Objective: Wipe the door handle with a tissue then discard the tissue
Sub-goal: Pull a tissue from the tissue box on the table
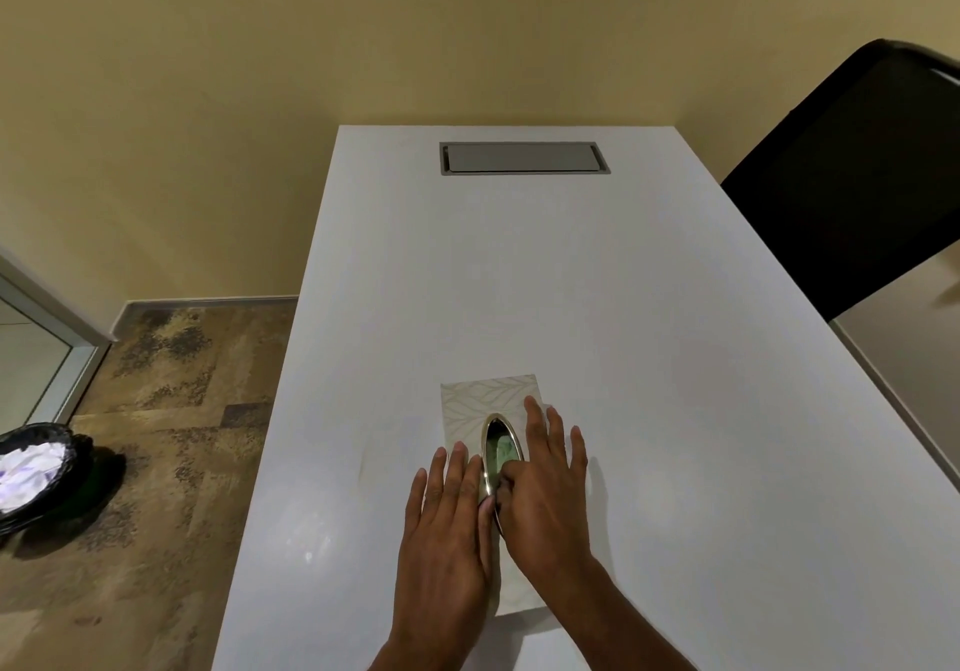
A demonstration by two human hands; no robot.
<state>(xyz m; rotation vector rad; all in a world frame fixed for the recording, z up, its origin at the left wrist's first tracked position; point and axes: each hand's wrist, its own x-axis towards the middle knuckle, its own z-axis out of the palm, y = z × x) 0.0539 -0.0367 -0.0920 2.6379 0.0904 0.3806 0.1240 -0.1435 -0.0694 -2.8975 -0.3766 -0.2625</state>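
Note:
A pale tissue box (pixel 485 395) with a leaf pattern and a gold-rimmed oval opening lies on the white table (pixel 623 358) near its front edge. My left hand (pixel 447 514) rests flat on the box's left side, fingers together. My right hand (pixel 550 488) lies over the right side, with thumb and forefinger pinching at the tissue (pixel 503 455) inside the opening. The tissue stays within the box. No door handle is in view.
On the floor at the far left stands a black-lined bin (pixel 36 473) holding crumpled white tissues. A glass door frame (pixel 78 358) is beyond it. A black chair (pixel 857 177) stands at the table's right. A grey cable hatch (pixel 524 157) sits at the table's far end.

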